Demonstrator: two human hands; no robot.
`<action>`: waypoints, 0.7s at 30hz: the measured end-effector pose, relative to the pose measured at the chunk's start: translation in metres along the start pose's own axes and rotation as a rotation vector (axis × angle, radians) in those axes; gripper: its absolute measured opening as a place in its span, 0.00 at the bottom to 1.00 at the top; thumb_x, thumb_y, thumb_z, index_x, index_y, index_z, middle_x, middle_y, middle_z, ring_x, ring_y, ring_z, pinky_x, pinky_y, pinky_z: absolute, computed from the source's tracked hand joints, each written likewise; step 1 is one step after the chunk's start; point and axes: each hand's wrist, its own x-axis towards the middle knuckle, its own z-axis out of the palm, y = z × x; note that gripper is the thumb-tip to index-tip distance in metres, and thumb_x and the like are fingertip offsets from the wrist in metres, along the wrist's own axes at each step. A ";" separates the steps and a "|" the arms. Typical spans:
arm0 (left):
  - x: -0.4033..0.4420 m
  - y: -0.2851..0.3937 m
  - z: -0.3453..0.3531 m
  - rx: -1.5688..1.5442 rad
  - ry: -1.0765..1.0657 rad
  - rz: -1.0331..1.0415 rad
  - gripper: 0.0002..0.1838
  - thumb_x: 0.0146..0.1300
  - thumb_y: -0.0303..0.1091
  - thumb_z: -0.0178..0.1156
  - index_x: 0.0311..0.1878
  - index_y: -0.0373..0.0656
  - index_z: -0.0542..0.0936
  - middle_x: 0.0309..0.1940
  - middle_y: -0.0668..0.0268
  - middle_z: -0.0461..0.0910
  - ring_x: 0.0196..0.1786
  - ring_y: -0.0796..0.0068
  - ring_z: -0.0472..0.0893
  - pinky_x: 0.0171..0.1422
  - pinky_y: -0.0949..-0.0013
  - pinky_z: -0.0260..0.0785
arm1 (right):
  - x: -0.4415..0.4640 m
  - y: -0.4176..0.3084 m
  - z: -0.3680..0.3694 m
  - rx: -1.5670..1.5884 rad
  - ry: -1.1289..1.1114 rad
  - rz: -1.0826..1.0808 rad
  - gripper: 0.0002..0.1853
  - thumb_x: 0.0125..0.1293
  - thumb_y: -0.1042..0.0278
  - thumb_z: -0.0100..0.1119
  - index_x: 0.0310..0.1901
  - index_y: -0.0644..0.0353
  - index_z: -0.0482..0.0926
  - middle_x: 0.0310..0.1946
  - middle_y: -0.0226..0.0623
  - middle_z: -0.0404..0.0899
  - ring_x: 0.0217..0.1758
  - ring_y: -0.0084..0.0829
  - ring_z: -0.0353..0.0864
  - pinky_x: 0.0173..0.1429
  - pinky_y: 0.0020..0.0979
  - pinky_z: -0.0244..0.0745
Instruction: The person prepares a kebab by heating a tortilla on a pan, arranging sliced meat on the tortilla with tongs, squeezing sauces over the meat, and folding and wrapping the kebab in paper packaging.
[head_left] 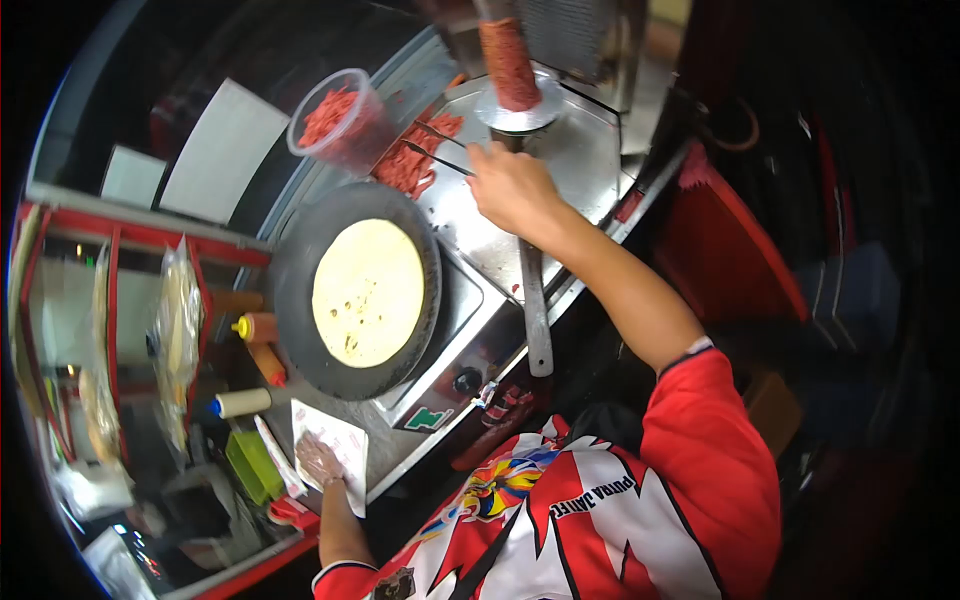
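My right hand [510, 190] is closed around dark metal tongs [440, 158]. The tips of the tongs are over a pile of shredded reddish meat [410, 165] on the metal tray [580, 150]. My left hand [320, 460], in a clear plastic glove, lies with its fingers stretched out on a sheet of printed white paper [345, 445]. Between the hands, a round pale flatbread [368, 290] with brown spots sits on a black griddle [300, 330]. Beneath my right wrist lies a long flat metal tool [536, 325] with a hole at its end.
A meat cone [510, 65] stands on a vertical spit behind the tray. Left of it is a clear tub [345, 120] of shredded meat. Sauce bottles [255, 327] and a green container [255, 465] stand left of the griddle. The stove knob [467, 381] is at the front.
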 end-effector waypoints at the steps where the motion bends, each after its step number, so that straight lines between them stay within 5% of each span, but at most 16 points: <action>1: -0.003 -0.003 0.003 -0.023 0.032 0.005 0.25 0.70 0.33 0.55 0.69 0.37 0.74 0.62 0.49 0.78 0.68 0.49 0.73 0.76 0.50 0.64 | -0.014 -0.007 -0.013 0.082 0.042 -0.078 0.18 0.71 0.62 0.60 0.57 0.64 0.79 0.42 0.55 0.84 0.44 0.57 0.87 0.48 0.51 0.83; 3: -0.007 -0.011 0.016 -0.074 0.143 0.053 0.26 0.68 0.31 0.58 0.69 0.36 0.74 0.62 0.48 0.77 0.68 0.47 0.73 0.77 0.49 0.64 | -0.041 -0.028 -0.025 0.255 0.061 -0.245 0.23 0.71 0.57 0.64 0.63 0.61 0.79 0.39 0.50 0.83 0.45 0.54 0.86 0.50 0.49 0.81; 7: -0.004 -0.012 0.022 -0.145 0.171 -0.010 0.26 0.65 0.30 0.62 0.66 0.35 0.76 0.63 0.49 0.77 0.66 0.46 0.75 0.76 0.49 0.66 | -0.104 -0.063 -0.038 0.205 -0.313 -0.445 0.24 0.69 0.56 0.67 0.64 0.54 0.82 0.35 0.44 0.81 0.37 0.49 0.84 0.45 0.46 0.80; 9: -0.006 -0.015 0.026 -0.177 0.222 0.013 0.26 0.64 0.29 0.62 0.66 0.35 0.77 0.63 0.49 0.77 0.66 0.46 0.75 0.74 0.49 0.67 | -0.099 -0.058 -0.061 0.239 -0.372 -0.346 0.23 0.67 0.56 0.68 0.61 0.55 0.84 0.39 0.45 0.84 0.42 0.50 0.86 0.46 0.48 0.82; 15: -0.009 -0.005 0.017 -0.491 0.346 -0.055 0.26 0.61 0.27 0.63 0.64 0.39 0.77 0.58 0.50 0.78 0.62 0.45 0.77 0.69 0.48 0.70 | -0.092 -0.075 -0.034 0.065 0.006 -0.224 0.21 0.69 0.56 0.67 0.60 0.56 0.84 0.37 0.48 0.84 0.39 0.53 0.85 0.44 0.49 0.80; 17: -0.013 -0.006 0.018 -0.581 0.369 -0.086 0.26 0.60 0.28 0.63 0.64 0.39 0.77 0.58 0.50 0.79 0.62 0.45 0.77 0.69 0.48 0.70 | -0.112 -0.101 -0.007 0.126 -0.069 -0.369 0.22 0.70 0.55 0.67 0.61 0.55 0.83 0.37 0.46 0.83 0.38 0.52 0.84 0.43 0.51 0.79; 21: -0.012 -0.008 0.021 -0.622 0.435 -0.063 0.27 0.58 0.30 0.66 0.63 0.41 0.78 0.58 0.51 0.79 0.62 0.46 0.77 0.69 0.46 0.69 | -0.132 -0.142 -0.042 0.179 -0.247 -0.298 0.22 0.68 0.58 0.69 0.59 0.60 0.84 0.40 0.50 0.86 0.41 0.55 0.85 0.46 0.47 0.81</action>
